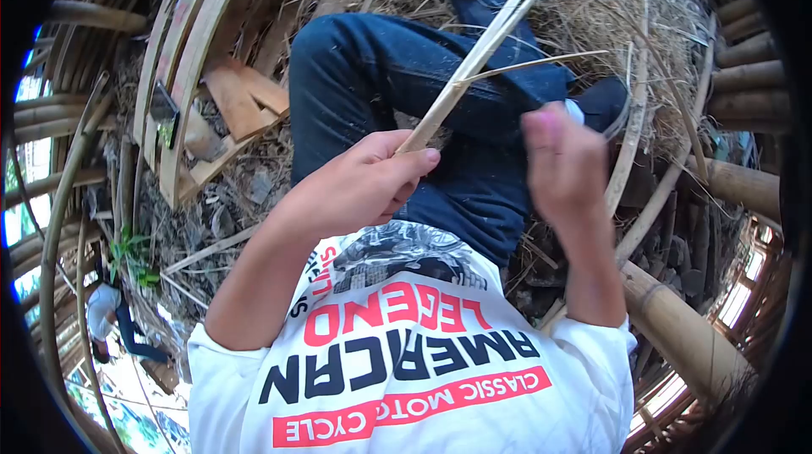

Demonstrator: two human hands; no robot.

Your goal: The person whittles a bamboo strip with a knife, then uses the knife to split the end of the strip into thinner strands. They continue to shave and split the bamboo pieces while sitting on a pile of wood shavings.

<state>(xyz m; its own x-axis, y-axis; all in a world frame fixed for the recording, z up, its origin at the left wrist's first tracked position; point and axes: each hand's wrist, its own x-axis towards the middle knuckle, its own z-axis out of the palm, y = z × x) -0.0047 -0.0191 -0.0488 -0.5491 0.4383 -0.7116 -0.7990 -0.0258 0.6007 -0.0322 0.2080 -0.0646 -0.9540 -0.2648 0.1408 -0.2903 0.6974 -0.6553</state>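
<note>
A pale split bamboo strip (469,65) slants up and right above my bent leg in dark jeans. My left hand (376,179) is closed round its lower end, the thumb lying along it. The far part of the strip divides into narrow lengths, and a thin sliver sticks out to the right. My right hand (562,150) is raised to the right of the strip, apart from it, near my shoe. Motion smears its fingers, so what they hold, if anything, cannot be made out.
Curved wooden boards (182,73) and a wood block (241,99) lie at the upper left. Dry shavings (626,23) heap at the upper right. A thick bamboo pole (677,327) is at the lower right. Another person (106,310) is at the far left.
</note>
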